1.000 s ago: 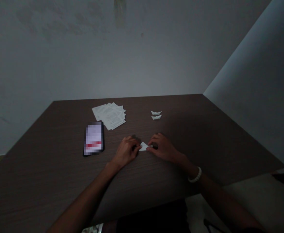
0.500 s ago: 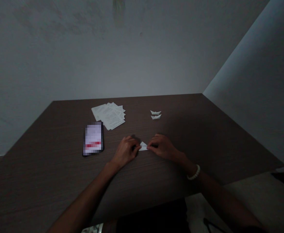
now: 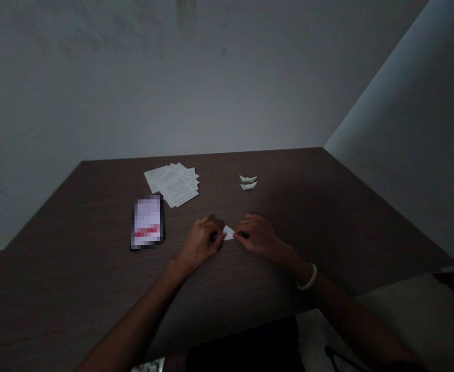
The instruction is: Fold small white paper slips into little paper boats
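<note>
A small folded piece of white paper (image 3: 229,233) lies between my hands, low over the table, with a peak pointing away from me. My left hand (image 3: 204,238) pinches its left end between thumb and fingers. At the right end, my right hand (image 3: 256,233) is closed on the paper too, its fingertips covering that corner. Both ends of the paper are hidden by my fingers. Farther back stand two small folded paper boats (image 3: 248,183), one behind the other.
Several printed paper sheets (image 3: 174,185) lie fanned out at the back left of the brown table (image 3: 95,217). A phone or tablet (image 3: 147,222) with a blurred screen rests in front of them. Behind the table rises a grey wall (image 3: 227,103).
The right fingertips have shifted slightly left along the paper, covering more of its right corner. The left hand keeps its pinch. The whole view has shifted slightly.
</note>
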The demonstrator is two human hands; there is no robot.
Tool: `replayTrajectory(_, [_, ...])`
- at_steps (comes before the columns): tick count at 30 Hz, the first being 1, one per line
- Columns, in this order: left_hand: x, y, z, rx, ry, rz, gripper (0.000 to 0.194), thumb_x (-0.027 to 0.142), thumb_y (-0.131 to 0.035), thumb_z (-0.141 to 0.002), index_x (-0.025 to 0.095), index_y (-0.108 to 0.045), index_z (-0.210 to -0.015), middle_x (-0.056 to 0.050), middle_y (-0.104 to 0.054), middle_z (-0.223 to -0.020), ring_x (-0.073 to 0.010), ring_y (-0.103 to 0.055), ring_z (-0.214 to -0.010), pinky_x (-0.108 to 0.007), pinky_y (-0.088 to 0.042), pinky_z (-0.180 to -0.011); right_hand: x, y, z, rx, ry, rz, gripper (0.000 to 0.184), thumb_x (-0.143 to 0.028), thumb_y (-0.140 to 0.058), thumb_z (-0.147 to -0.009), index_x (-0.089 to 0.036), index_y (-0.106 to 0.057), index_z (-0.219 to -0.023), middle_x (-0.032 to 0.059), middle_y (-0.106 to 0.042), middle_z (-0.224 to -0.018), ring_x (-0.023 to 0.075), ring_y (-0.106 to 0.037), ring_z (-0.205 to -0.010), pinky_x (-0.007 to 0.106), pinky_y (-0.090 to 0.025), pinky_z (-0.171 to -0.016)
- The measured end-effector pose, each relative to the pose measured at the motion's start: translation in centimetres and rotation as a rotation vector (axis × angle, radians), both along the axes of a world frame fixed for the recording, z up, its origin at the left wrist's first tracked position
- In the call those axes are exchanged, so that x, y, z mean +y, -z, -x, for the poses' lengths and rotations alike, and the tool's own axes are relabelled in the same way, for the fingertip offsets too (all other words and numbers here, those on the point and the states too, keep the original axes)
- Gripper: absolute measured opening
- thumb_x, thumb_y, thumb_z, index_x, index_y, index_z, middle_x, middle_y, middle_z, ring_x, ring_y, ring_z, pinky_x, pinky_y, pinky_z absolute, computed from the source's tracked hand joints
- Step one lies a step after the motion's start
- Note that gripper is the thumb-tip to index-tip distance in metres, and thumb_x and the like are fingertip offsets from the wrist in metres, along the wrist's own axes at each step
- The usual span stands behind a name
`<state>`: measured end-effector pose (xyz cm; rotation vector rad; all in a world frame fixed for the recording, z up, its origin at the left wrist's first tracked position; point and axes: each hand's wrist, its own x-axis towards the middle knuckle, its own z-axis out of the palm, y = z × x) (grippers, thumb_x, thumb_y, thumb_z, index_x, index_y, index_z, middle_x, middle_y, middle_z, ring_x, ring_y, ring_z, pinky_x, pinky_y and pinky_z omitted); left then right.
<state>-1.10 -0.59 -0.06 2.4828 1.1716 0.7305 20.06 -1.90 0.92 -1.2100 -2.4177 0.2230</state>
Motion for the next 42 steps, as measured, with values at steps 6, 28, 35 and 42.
replayTrajectory(6, [0.2, 0.4, -0.3, -0.021, -0.024, 0.016, 0.020, 0.032, -0.068, -0.081, 0.018, -0.058, -0.071, -0.004, -0.065, -0.079, -0.0223, -0.055, -0.083, -0.036, -0.043, -0.077, -0.2, -0.2, 0.2, -0.042, 0.004, -0.037, 0.013, -0.021, -0.065, -0.085, -0.018, -0.066, -0.073, 0.0008, -0.067, -0.073, 0.0160, -0.052, -0.072, 0.030, -0.037, -0.071])
replayTrajectory(28, [0.1, 0.6, -0.5, -0.059, -0.029, 0.026, 0.014, 0.023, -0.063, -0.083, 0.019, -0.057, -0.070, -0.004, -0.065, -0.078, -0.0220, -0.056, -0.083, -0.038, -0.044, -0.081, -4.0, -0.5, 0.2, -0.272, -0.022, -0.165, 0.022, -0.020, -0.051, -0.095, -0.023, -0.063, -0.113, 0.0068, -0.060, -0.100, 0.0207, -0.048, -0.089, 0.034, -0.034, -0.075])
replayTrajectory(35, [0.0, 0.4, -0.5, -0.030, -0.028, 0.022, 0.017, 0.023, -0.060, -0.085, 0.019, -0.056, -0.070, -0.004, -0.064, -0.076, -0.0220, -0.055, -0.082, -0.038, -0.044, -0.081, -4.3, -0.4, -0.2, -0.274, 0.014, -0.127, 0.028, -0.019, -0.055, -0.091, -0.023, -0.062, -0.118, 0.0074, -0.059, -0.103, 0.0217, -0.047, -0.091, 0.035, -0.034, -0.077])
replayTrajectory(42, [0.1, 0.4, -0.4, -0.030, -0.035, 0.038, 0.017, 0.025, -0.060, -0.085, 0.019, -0.056, -0.070, -0.004, -0.064, -0.077, -0.0226, -0.056, -0.084, -0.037, -0.043, -0.080, -4.4, -0.5, -1.3, -0.271, 0.066, -0.083, 0.032, -0.017, -0.058, -0.086, -0.023, -0.063, -0.117, 0.0072, -0.058, -0.100, 0.0223, -0.047, -0.090, 0.035, -0.034, -0.076])
